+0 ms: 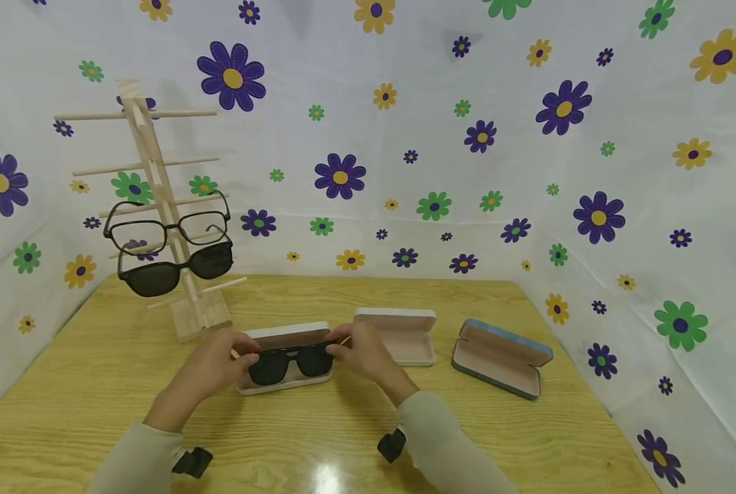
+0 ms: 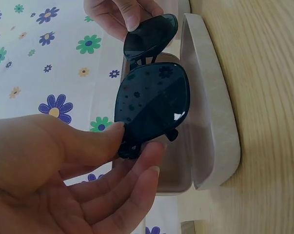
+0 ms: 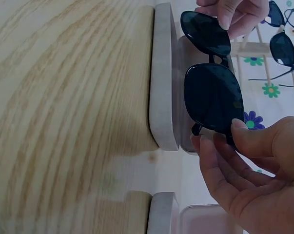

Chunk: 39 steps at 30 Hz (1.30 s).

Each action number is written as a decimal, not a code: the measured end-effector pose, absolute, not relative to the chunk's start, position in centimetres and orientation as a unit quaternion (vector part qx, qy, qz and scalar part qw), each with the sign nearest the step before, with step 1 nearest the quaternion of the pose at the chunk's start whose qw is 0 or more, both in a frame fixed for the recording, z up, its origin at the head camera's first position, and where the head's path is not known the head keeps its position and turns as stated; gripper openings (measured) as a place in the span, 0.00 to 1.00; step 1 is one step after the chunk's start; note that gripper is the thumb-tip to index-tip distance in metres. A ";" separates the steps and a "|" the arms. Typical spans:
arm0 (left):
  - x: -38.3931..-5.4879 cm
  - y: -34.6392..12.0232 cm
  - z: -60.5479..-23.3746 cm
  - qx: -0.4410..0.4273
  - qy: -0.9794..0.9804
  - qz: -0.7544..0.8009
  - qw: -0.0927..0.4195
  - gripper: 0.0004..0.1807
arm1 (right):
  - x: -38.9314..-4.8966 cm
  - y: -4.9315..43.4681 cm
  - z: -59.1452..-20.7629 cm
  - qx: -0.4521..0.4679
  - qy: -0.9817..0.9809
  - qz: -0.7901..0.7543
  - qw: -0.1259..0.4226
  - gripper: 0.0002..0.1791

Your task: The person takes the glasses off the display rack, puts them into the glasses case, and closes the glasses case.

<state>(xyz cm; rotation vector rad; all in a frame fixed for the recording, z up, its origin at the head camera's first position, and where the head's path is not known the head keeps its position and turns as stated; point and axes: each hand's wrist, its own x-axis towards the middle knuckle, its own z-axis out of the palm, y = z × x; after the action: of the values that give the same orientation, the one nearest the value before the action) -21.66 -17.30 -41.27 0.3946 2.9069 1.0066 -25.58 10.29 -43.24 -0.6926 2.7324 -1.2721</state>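
Observation:
A pair of dark sunglasses with a double bridge is held over an opened white glasses case, lenses facing the person. My left hand pinches one outer corner of the frame between thumb and fingers. At the other corner, my right hand grips the frame likewise. Close up in the left wrist view, the sunglasses have folded temples behind the lenses, and the case lies behind them. The right wrist view shows the right thumb on the front of the sunglasses and the fingers behind.
A wooden display stand at the left bears clear eyeglasses and another pair of sunglasses. Right of my hands lie a second opened white case and an opened blue-grey case. Flower-printed cloth walls in the wooden table.

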 end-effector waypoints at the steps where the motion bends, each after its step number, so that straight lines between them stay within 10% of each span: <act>1: -21.7 -17.3 -41.3 0.126 0.938 0.322 0.022 0.09 | -25.6 10.2 -43.3 -0.224 0.884 -0.410 0.021 0.09; 39: -22.5 -17.9 -44.0 0.062 0.941 0.334 0.012 0.09 | -25.7 8.7 -44.4 -0.172 0.912 -0.373 0.004 0.14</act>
<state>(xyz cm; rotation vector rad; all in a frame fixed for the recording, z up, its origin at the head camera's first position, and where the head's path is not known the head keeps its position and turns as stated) -22.50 -17.87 -44.05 0.1926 2.9325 1.0408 -25.68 8.73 -44.38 -0.5380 2.8567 -1.1700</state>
